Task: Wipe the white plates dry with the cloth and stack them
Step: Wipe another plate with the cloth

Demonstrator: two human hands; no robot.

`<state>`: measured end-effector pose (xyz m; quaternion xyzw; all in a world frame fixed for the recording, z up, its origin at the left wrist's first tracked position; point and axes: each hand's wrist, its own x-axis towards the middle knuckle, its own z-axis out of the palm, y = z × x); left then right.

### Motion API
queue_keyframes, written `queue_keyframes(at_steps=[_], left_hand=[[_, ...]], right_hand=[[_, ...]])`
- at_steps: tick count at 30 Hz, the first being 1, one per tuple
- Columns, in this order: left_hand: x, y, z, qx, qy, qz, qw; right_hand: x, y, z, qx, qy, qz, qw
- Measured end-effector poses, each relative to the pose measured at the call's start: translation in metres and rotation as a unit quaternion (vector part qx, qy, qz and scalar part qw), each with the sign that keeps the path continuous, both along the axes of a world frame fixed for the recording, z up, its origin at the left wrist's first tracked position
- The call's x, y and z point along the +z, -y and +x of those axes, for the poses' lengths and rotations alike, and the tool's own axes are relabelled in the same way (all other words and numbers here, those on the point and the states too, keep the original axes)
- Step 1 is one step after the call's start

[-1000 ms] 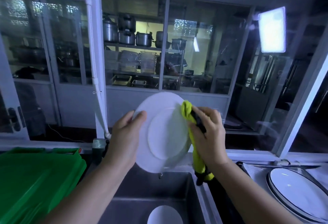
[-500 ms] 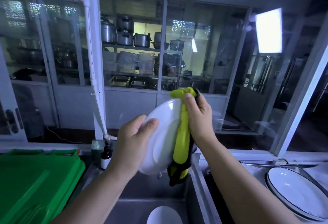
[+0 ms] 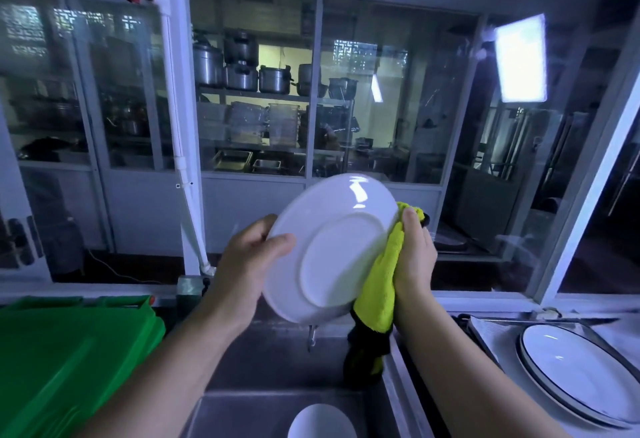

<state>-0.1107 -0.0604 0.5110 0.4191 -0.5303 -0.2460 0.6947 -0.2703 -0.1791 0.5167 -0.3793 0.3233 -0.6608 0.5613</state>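
White plate (image 3: 332, 250), held in the air between both hands, tilted, with its underside and foot ring toward the viewer. The left hand (image 3: 249, 264) grips the plate's left rim: the thumb curls over the underside and the fingers pass behind the rim. The right hand (image 3: 414, 257) clasps a yellow-green cloth (image 3: 381, 285) against the opposite rim, thumb on top of the fabric; its fingers are hidden behind cloth and plate. The cloth wraps the rim under that hand, and its free end, partly black, hangs below the wrist. Directly beneath the held plate lies a steel sink (image 3: 263, 361). In its basin, below both grips, part of a second white plate (image 3: 322, 422) shows at the frame edge. Outward of the right forearm, dark-edged plates (image 3: 581, 378) rest one on another beside the sink. Outward of the left forearm sits a green plastic lid (image 3: 69, 361).
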Motion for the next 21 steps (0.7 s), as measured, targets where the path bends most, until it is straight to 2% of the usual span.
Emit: queue_keyframes(at_steps=[4,8,10,13,14,15,16,17,19,21], left_hand=[[0.024,0.001,-0.001,0.076,0.133,0.047,0.987],[0.024,-0.008,-0.013,0.133,0.203,-0.001,0.970],[0.025,-0.006,-0.019,0.139,0.225,0.003,0.964],[0.025,-0.001,-0.030,0.139,0.248,0.035,0.958],[0.025,-0.001,-0.032,0.141,0.241,0.036,0.959],[0.025,-0.002,-0.032,0.146,0.239,0.028,0.960],[0.026,-0.003,-0.032,0.154,0.242,0.013,0.958],[0.028,-0.006,-0.031,0.162,0.244,-0.004,0.956],[0.032,-0.009,-0.027,0.175,0.218,-0.038,0.960],[0.035,-0.010,-0.025,0.178,0.178,-0.062,0.966]], right_hand=[[-0.004,-0.005,0.000,-0.021,-0.075,-0.107,0.991],[0.004,-0.009,-0.007,-0.006,-0.134,-0.215,0.967],[0.016,-0.014,-0.008,-0.026,-0.235,-0.317,0.918],[0.032,-0.021,-0.001,-0.051,-0.388,-0.453,0.801],[0.036,-0.022,0.001,-0.050,-0.400,-0.464,0.789],[0.038,-0.021,0.002,-0.043,-0.391,-0.459,0.796],[0.038,-0.019,0.002,-0.038,-0.362,-0.439,0.821],[0.037,-0.016,0.001,-0.020,-0.311,-0.399,0.862],[0.036,-0.011,-0.003,0.020,-0.174,-0.265,0.948],[0.030,-0.006,-0.006,0.051,-0.072,-0.126,0.988]])
